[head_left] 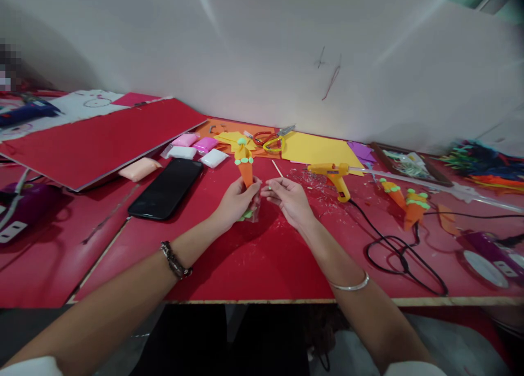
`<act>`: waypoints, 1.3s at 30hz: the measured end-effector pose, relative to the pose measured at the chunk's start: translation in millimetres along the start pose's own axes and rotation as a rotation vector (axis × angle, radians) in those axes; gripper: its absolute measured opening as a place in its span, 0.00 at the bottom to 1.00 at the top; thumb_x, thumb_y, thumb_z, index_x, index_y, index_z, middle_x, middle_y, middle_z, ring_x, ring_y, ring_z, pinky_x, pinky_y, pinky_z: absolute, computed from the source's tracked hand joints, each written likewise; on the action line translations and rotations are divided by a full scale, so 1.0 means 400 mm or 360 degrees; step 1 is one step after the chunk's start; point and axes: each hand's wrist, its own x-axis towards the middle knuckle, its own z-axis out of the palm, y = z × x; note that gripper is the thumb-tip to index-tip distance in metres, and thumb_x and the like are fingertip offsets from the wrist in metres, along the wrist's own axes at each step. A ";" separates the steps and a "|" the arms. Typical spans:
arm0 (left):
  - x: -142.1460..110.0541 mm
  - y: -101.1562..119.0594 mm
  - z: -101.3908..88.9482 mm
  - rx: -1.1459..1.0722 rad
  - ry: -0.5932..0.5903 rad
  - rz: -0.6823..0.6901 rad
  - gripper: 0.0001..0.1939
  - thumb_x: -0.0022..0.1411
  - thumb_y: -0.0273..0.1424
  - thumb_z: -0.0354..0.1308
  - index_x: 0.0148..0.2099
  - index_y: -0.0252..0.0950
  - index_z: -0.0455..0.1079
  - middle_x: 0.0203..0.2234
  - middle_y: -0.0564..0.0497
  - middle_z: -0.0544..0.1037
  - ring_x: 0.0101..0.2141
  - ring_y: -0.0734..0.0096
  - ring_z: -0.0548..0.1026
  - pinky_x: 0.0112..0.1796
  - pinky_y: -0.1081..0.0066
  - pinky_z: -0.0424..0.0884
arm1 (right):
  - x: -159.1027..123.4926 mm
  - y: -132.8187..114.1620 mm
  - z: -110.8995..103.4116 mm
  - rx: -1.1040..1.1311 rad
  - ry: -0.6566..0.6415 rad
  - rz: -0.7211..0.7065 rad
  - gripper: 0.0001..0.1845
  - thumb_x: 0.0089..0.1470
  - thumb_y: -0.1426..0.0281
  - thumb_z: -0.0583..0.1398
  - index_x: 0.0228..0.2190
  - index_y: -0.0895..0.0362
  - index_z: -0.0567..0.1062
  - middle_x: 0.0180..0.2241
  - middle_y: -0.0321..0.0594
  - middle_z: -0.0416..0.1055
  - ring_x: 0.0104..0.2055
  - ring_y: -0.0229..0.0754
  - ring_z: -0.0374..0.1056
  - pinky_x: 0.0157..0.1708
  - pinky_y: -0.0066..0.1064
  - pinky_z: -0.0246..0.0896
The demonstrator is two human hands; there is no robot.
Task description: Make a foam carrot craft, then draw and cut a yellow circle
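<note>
My left hand (236, 204) is closed round the lower part of an orange craft cone (245, 173), held upright with a yellow top and light green clay dots at its rim and tip. Under that hand is a clear plastic bag (248, 216) with light green clay; I cannot tell whether the fingers grip it too. Just to the right, my right hand (289, 198) has thumb and fingers pinched together. A tiny pale green speck shows at its fingertips, too small to name. Two similar cones (395, 193) (416, 207) lie at the right.
A yellow glue gun (333, 177) with a looping black cable lies right of my hands. To the left are a black phone (167, 189) and packets of clay (205, 144). Scissors (274, 141) and yellow paper (317, 151) lie behind. A large red board (106, 138) stands left.
</note>
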 end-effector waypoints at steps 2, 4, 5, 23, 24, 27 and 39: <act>-0.001 0.002 0.001 -0.0009 0.0001 0.0002 0.05 0.56 0.32 0.52 0.33 0.36 0.59 0.14 0.60 0.63 0.12 0.84 0.61 0.15 0.82 0.56 | -0.001 -0.002 -0.001 -0.0071 0.0006 -0.0046 0.09 0.41 0.65 0.62 0.22 0.57 0.70 0.20 0.32 0.69 0.20 0.29 0.65 0.23 0.22 0.60; -0.001 0.002 0.002 -0.0017 -0.0002 0.0017 0.06 0.56 0.32 0.52 0.32 0.36 0.59 0.13 0.60 0.62 0.12 0.84 0.61 0.15 0.82 0.57 | -0.001 -0.005 -0.002 -0.0143 0.0036 -0.0116 0.08 0.41 0.65 0.62 0.24 0.58 0.72 0.18 0.30 0.67 0.19 0.27 0.60 0.21 0.22 0.56; -0.001 0.002 0.002 -0.0020 0.0000 0.0022 0.06 0.55 0.32 0.52 0.32 0.36 0.59 0.13 0.60 0.62 0.12 0.84 0.60 0.16 0.81 0.58 | -0.002 -0.006 -0.004 -0.0174 0.0059 -0.0144 0.08 0.41 0.66 0.61 0.26 0.57 0.73 0.18 0.30 0.65 0.18 0.27 0.58 0.21 0.22 0.54; -0.014 0.007 0.004 -0.0074 -0.0158 0.0207 0.22 0.59 0.47 0.39 0.30 0.35 0.63 0.09 0.61 0.54 0.10 0.84 0.50 0.17 0.81 0.58 | 0.004 -0.009 -0.007 -0.0086 0.0133 -0.0076 0.09 0.42 0.65 0.60 0.26 0.57 0.75 0.18 0.31 0.67 0.18 0.28 0.60 0.21 0.23 0.58; -0.017 0.010 0.006 -0.0057 -0.0154 0.0211 0.23 0.59 0.48 0.39 0.29 0.35 0.63 0.09 0.60 0.54 0.11 0.84 0.51 0.16 0.81 0.57 | 0.005 -0.007 -0.009 -0.0094 0.0137 -0.0091 0.08 0.41 0.66 0.61 0.27 0.57 0.75 0.18 0.31 0.67 0.18 0.28 0.60 0.22 0.23 0.58; -0.021 0.014 0.011 -0.0009 -0.0064 0.0197 0.22 0.57 0.48 0.43 0.22 0.35 0.58 0.11 0.60 0.54 0.12 0.83 0.51 0.18 0.81 0.58 | 0.010 -0.004 -0.011 0.0002 0.0173 -0.0116 0.10 0.39 0.69 0.62 0.29 0.55 0.76 0.24 0.32 0.70 0.26 0.29 0.64 0.32 0.25 0.61; -0.033 -0.008 0.004 0.0591 -0.0040 0.0463 0.14 0.58 0.43 0.46 0.28 0.38 0.56 0.13 0.58 0.61 0.15 0.78 0.60 0.19 0.78 0.54 | 0.002 -0.016 -0.009 0.0035 0.0221 -0.0210 0.08 0.39 0.65 0.62 0.19 0.57 0.72 0.17 0.30 0.64 0.17 0.28 0.57 0.21 0.24 0.54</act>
